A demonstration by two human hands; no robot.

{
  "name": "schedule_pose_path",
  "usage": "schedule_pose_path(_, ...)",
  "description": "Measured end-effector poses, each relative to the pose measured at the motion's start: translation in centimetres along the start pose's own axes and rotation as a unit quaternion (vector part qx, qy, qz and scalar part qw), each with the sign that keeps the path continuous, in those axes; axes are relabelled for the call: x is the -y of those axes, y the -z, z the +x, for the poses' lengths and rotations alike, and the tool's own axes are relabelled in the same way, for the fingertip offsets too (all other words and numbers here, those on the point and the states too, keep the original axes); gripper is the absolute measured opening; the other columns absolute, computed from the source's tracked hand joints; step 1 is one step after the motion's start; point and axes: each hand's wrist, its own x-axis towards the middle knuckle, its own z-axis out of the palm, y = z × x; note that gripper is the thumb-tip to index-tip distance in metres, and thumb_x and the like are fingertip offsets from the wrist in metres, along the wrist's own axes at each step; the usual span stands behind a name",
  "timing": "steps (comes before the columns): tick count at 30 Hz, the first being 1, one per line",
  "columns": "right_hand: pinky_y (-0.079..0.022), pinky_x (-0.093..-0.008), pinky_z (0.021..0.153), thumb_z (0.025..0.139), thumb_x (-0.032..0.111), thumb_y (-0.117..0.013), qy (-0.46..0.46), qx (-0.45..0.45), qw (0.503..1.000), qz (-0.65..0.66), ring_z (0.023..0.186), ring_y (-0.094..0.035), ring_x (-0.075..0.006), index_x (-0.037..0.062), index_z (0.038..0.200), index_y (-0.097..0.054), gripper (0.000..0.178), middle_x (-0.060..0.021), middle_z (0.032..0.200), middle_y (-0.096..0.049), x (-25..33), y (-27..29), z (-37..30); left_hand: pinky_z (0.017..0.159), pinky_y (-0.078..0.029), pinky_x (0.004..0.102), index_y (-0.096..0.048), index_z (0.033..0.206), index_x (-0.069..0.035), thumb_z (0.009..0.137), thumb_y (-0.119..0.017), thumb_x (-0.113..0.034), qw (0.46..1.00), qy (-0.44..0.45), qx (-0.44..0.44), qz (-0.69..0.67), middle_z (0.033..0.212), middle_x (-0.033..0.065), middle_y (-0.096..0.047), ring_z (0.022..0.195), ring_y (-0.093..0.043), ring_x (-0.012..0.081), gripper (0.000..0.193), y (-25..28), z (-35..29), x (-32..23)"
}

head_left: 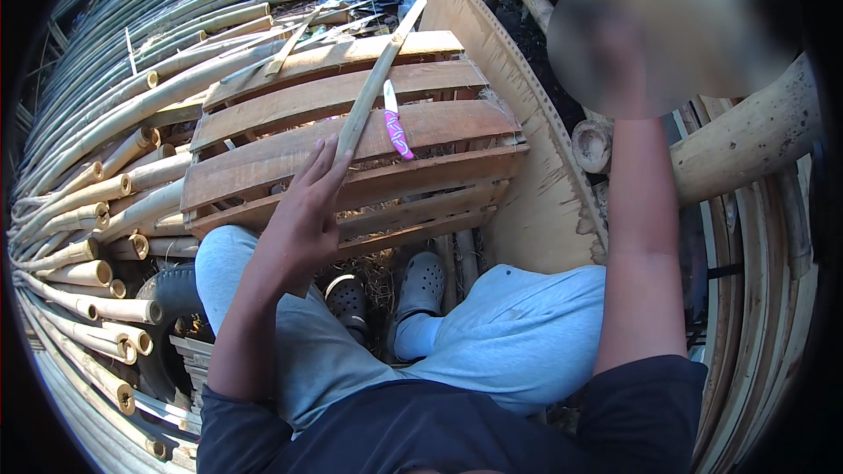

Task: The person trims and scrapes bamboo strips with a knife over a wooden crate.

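"One strip (379, 81) on the crate (263, 116); handling?"
"Likely light, springy; hold it mid-length."
"Grip?"
"Left hand (303, 200) touches its near end, hold unclear; right hand (620, 46) blurred, can't tell."

Open-air bamboo work yard, as I see it from my distant station: sunlit bamboo poles (149, 211) stacked from eight to eleven o'clock, a tire (176, 288) at eight, a slatted wooden crate (290, 149) bearing a knife (399, 133) at eleven, long strips (760, 316) at four.
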Motion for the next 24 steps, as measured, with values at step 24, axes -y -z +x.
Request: schedule_pose_path(24, -0.058, -0.0477, 0.091, 0.101, 0.038, -0.060, 0.379, 0.310, 0.859, 0.153, 0.098, -0.075, -0.0406, -0.0005, 0.106, -0.077, 0.042, -0.0217, 0.101, -0.077, 13.8, -0.3, -26.2, 0.104, -0.058, 0.0349, -0.039, 0.159, 0.003, 0.106, -0.058, -0.006, 0.792, 0.204, 0.109, -0.565, 0.136, 0.0160, -0.066, 0.124, -0.067, 0.0234, 0.056, 2.3, -0.1, -0.4)
